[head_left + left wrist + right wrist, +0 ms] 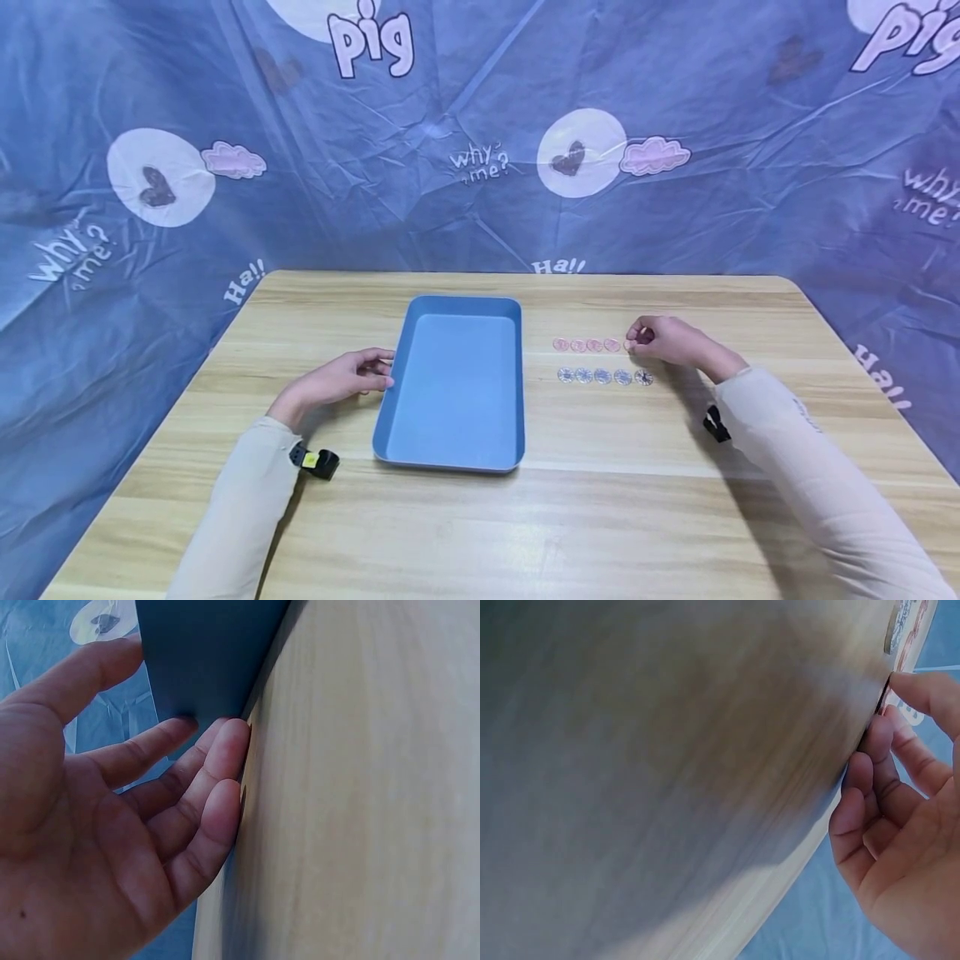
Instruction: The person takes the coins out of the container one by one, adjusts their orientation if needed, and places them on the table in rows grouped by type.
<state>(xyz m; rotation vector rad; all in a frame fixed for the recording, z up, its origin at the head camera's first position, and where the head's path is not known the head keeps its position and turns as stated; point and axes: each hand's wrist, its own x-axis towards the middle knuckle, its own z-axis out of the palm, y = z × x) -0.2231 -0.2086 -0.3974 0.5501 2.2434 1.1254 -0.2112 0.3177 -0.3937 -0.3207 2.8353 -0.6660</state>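
Note:
A blue rectangular tray (457,463) lies on the table. At its left side is my left hand (343,377), whose thumb and index fingertips touch the outer wall (202,660) in the left wrist view; the other fingers rest by the tabletop. My right hand (670,340) has its thumb and index finger at the right end of a row of round pink discs (594,345), pinching the last disc (629,346), which they partly cover. Nearer me runs a second row of clear-looking discs with dark markings (603,377). The right wrist view shows the right hand's other fingers curled near the tabletop.
The wooden table (480,533) carries the tray left of centre and both disc rows to its right. Behind the far edge hangs a blue printed cloth (420,208). Black wrist devices (318,463) sit under both forearms, close to the tabletop.

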